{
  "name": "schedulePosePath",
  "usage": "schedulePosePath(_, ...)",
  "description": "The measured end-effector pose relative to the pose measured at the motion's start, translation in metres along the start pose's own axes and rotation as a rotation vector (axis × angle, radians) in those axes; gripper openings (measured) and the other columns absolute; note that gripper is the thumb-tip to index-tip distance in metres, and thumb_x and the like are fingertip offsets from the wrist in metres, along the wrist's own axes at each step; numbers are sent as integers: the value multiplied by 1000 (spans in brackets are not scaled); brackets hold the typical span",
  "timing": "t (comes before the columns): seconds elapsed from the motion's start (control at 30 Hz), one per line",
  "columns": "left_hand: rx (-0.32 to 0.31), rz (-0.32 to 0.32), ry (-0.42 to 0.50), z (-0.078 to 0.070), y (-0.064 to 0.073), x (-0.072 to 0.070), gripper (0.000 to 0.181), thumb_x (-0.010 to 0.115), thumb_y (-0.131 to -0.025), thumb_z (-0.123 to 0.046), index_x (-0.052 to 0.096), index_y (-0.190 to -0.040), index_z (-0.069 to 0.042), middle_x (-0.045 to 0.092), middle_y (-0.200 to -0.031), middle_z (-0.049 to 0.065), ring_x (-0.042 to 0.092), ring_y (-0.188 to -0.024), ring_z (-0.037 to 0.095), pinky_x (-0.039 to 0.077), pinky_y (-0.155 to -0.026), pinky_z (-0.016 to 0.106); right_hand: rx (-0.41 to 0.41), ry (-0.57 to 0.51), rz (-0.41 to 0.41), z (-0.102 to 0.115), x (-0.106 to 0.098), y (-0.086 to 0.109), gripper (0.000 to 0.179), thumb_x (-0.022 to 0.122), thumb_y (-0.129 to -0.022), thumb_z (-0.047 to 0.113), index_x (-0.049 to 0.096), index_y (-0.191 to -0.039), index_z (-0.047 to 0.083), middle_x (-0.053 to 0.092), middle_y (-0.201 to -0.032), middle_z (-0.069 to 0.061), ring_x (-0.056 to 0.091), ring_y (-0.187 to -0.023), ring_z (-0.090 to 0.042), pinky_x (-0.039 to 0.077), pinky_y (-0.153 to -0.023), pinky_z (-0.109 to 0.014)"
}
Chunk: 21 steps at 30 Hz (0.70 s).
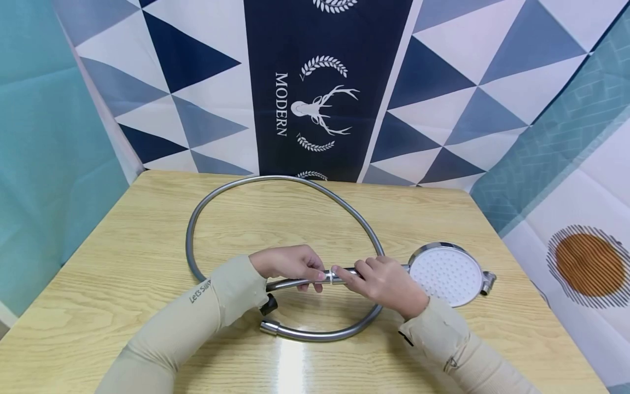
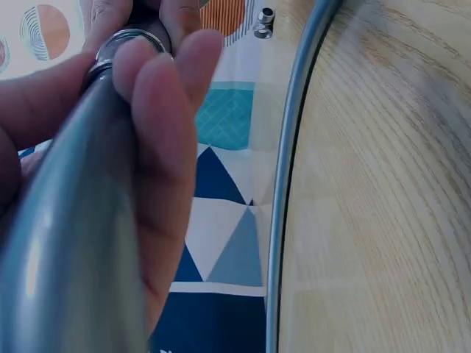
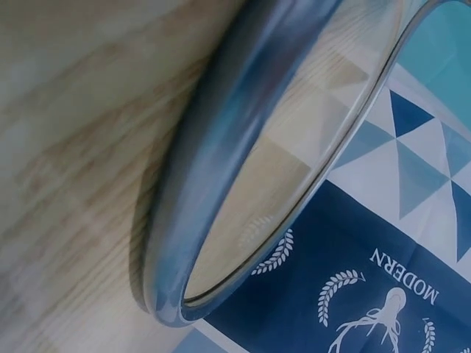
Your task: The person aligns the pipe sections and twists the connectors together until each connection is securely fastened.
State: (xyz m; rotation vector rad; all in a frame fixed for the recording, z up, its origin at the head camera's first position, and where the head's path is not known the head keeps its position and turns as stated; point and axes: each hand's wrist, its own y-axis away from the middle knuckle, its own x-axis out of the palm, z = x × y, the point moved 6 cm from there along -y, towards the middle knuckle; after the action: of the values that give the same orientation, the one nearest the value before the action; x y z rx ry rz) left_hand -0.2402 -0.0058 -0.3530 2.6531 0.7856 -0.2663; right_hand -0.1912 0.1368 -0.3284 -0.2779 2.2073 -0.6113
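A wooden table (image 1: 123,246) bears the whole set, with the shower head (image 1: 445,276) near its right side. The grey metallic hose (image 1: 283,178) spreads in a wide loop to the left of the shower head; it looks bendy yet springy, so it probably pushes back when turned, and its smooth skin may slide under the fingers. The shower head itself, with its chrome rim and pale dotted face, seems light, rigid and liable to scratch; its slim handle makes a better hold than the face. The right hand (image 1: 386,284), just left of the shower head, grips that handle, thumb and fingers closed around it. Further left of the shower head, the left hand (image 1: 290,264) pinches the hose by the joint (image 1: 331,277), a sound place to hold, since the tube has little room to flex there. A small chrome fitting (image 1: 488,283) sits just right of the shower head, and a black piece (image 1: 268,304) lies well to its left, partly hidden by the sleeve.
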Motion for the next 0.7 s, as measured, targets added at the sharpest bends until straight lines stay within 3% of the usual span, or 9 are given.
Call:
schedulePosePath(0.1, -3, -35, -17, -2, 0, -1, 17, 56, -95, -2, 64, -84, 7, 65, -74, 11, 50, -51, 8, 44, -52, 20, 2, 0, -2, 0, 0, 0, 32, 34, -106, 11, 66, -112, 10, 56, -70, -3, 47, -47, -10, 37, -41, -21)
schedulePosePath(0.33, -27, -32, -28, -3, 3, -4, 22, 53, -98, -6, 64, -97, 12, 63, -76, 6, 50, -53, 9, 45, -53, 21, 9, -9, -9, -2, -1, -1, 32, 34, -106, 11, 64, -116, 10, 56, -70, -4, 46, -47, -10, 36, -41, -21)
schedulePosePath(0.47, -34, -71, -3, -4, 3, -6, 14, 59, -94, -3, 65, -96, 9, 61, -74, 9, 50, -52, 9, 45, -52, 20, 8, -3, -11, -2, -2, -2, 32, 34, -106, 12, 65, -113, 9, 55, -70, -3, 44, -47, -10, 34, -40, -20)
schedulePosePath(0.7, -53, -94, -27, -4, 4, -6, 18, 60, -95, -7, 67, -93, 9, 62, -71, 7, 49, -51, 10, 43, -50, 20, 11, -2, -13, -2, -3, -4, 32, 34, -106, 11, 66, -114, 10, 55, -70, -3, 44, -47, -9, 33, -40, -20)
